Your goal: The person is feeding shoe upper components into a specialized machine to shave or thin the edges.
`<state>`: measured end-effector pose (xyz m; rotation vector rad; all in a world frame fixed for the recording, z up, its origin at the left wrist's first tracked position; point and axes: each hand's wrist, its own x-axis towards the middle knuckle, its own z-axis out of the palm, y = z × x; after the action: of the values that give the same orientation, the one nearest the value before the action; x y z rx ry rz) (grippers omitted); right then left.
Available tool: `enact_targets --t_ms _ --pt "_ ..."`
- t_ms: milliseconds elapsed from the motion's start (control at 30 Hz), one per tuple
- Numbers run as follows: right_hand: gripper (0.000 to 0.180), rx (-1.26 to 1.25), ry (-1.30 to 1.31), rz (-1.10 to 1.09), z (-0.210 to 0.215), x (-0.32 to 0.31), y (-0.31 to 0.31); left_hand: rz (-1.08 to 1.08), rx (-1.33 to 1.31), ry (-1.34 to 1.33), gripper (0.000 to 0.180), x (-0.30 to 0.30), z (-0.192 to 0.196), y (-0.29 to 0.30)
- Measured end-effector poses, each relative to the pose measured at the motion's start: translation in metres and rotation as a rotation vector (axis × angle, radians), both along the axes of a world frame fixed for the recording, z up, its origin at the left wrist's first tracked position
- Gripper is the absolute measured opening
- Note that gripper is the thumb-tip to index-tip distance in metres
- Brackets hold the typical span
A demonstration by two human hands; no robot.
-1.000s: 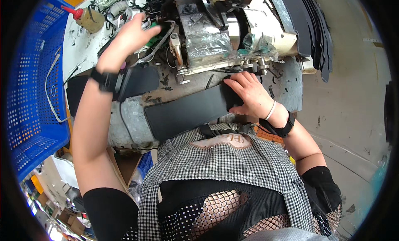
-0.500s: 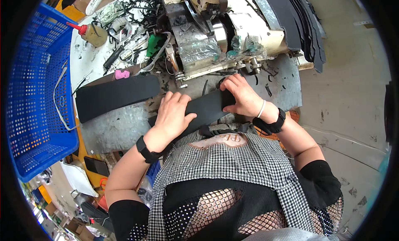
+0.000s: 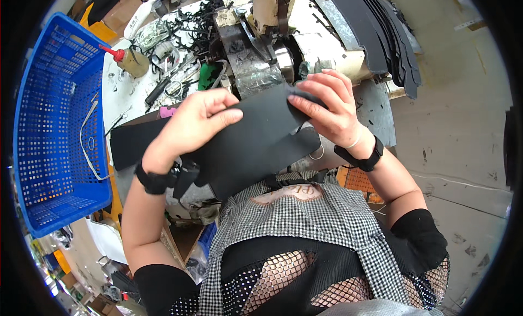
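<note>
Both hands clamped on black material piece, lifted over worktop.
Left hand (image 3: pixel 199 120) pinches the black sheet (image 3: pixel 256 139) at its left, right hand (image 3: pixel 327 103) its top edge; sewing machine (image 3: pixel 272 38) just behind, blue crate (image 3: pixel 54 131) far left.

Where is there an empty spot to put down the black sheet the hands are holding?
The blue basket on the left looks mostly bare, with only a thin cord inside. Between it and the oil bottle lies a white patch of table. It is crowded around the sewing machine, with black scraps and tools. Both hands, left hand and right hand, grip the black sheet.
</note>
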<state>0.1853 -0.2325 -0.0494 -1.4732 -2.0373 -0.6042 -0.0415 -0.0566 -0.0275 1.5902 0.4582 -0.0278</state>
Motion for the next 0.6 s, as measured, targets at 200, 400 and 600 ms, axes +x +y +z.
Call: enact_targets --t_ms 200,400,600 --pt "0.036 -0.023 0.055 -0.06 -0.007 -0.001 0.014 0.045 0.242 0.087 0.022 0.016 0.009 0.041" --pt "0.033 -0.032 0.088 -0.138 -0.003 0.003 0.027 0.06 0.235 0.072 0.026 0.036 0.002 0.057" --pt "0.035 0.062 0.013 -0.273 0.037 0.062 0.005 -0.051 0.092 0.113 0.02 0.047 0.011 0.052"
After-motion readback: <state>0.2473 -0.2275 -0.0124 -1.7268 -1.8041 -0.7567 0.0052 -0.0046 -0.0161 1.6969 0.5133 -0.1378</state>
